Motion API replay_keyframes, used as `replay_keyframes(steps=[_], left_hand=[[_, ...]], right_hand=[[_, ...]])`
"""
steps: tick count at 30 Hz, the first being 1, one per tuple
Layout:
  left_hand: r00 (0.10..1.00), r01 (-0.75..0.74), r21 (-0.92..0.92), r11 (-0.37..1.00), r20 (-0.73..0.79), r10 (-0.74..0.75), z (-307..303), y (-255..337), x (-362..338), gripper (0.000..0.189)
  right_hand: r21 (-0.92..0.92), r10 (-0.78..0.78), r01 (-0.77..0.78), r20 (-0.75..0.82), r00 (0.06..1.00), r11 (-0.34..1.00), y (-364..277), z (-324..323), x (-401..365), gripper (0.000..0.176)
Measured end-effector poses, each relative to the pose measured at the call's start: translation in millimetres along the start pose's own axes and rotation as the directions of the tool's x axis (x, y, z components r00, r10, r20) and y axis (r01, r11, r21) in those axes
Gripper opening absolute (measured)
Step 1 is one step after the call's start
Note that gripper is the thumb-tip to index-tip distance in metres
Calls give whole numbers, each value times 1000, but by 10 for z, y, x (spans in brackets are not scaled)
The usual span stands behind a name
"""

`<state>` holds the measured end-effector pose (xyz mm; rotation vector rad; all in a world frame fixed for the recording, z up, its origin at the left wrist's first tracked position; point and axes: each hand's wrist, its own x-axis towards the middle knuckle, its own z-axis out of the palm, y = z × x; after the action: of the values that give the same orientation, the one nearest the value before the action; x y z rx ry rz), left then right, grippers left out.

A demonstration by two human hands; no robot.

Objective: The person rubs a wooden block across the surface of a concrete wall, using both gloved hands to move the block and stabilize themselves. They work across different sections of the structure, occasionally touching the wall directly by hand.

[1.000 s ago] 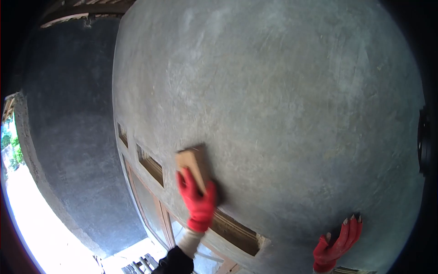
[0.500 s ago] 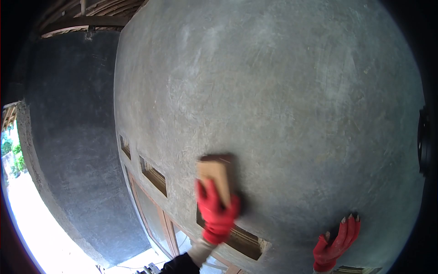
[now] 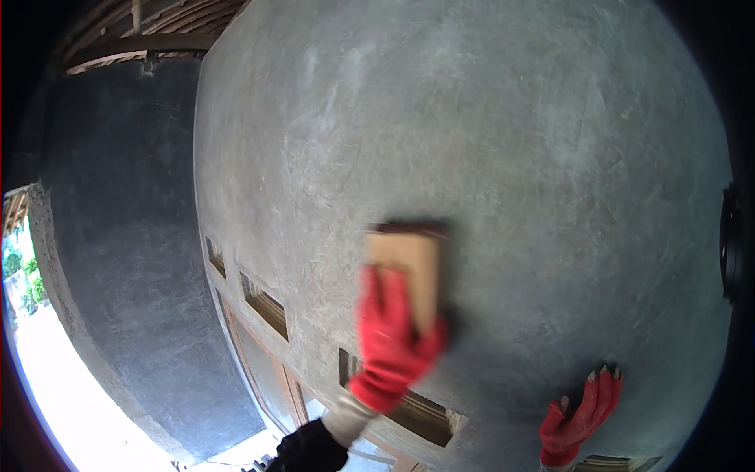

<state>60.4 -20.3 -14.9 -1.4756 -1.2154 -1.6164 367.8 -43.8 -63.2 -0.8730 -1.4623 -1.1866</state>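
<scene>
My left hand (image 3: 397, 342), in a red glove with a pale cuff, is closed around a wooden sanding block (image 3: 409, 256). The block has a tan back and a dark reddish-brown edge at its top, and its working face is turned to the grey plastered wall (image 3: 503, 189), out of sight. Some motion blur softens the hand and block. Lower right, my right hand (image 3: 582, 417) rests on the same wall with its fingers stretched upward. It wears a red glove with bare fingertips and holds nothing.
Recessed vent openings (image 3: 425, 417) cut into the wall below the block, with another opening (image 3: 265, 305) farther left. Wooden window frames (image 3: 287, 385) stand beneath them. A dark side wall (image 3: 134, 236) meets the grey wall at left, under roof beams (image 3: 145, 43).
My left hand and the sanding block have moved up and to the right across the wall. My right hand stays in the same place.
</scene>
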Motion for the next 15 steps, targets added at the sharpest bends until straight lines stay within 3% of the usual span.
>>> replay_keyframes(steps=[2, 4, 6, 8, 10, 13, 14, 15], left_hand=[[955, -222, -20, 975, 198, 221, -20, 472, -49, 87], [949, -277, -53, 959, 140, 282, -15, 366, 41, 87], [993, -111, 23, 994, -44, 112, 22, -51, 257, 82], [956, 24, 81, 996, -294, 1, 139, -742, 487, 78], [944, 223, -1, 975, -250, -216, 35, -960, 689, 75], [972, -57, 14, 998, -228, 58, 62, -441, 662, 79], [973, -211, -52, 976, -110, 205, 42, -153, 620, 81], [955, -288, -4, 958, 73, 288, 48, 137, 483, 83]], right_hand=[[-14, -12, 12, -5, 1000, 1000, -38, -9, 17, 47], [-22, -21, 22, 10, 1000, 1000, -34, -49, 42, 47], [-12, -10, 11, 15, 1000, 1000, -22, -37, 11, 47], [1, 7, -7, 33, 999, 1000, 2, -43, -2, 47], [35, -1, 1, 3, 1000, 999, -15, -35, 19, 47], [0, 32, -32, 24, 999, 999, -43, -39, 1, 47], [1, 25, -25, 13, 1000, 1000, -41, -29, -2, 47], [3, 1, -1, 0, 1000, 1000, -30, -24, -5, 48]])
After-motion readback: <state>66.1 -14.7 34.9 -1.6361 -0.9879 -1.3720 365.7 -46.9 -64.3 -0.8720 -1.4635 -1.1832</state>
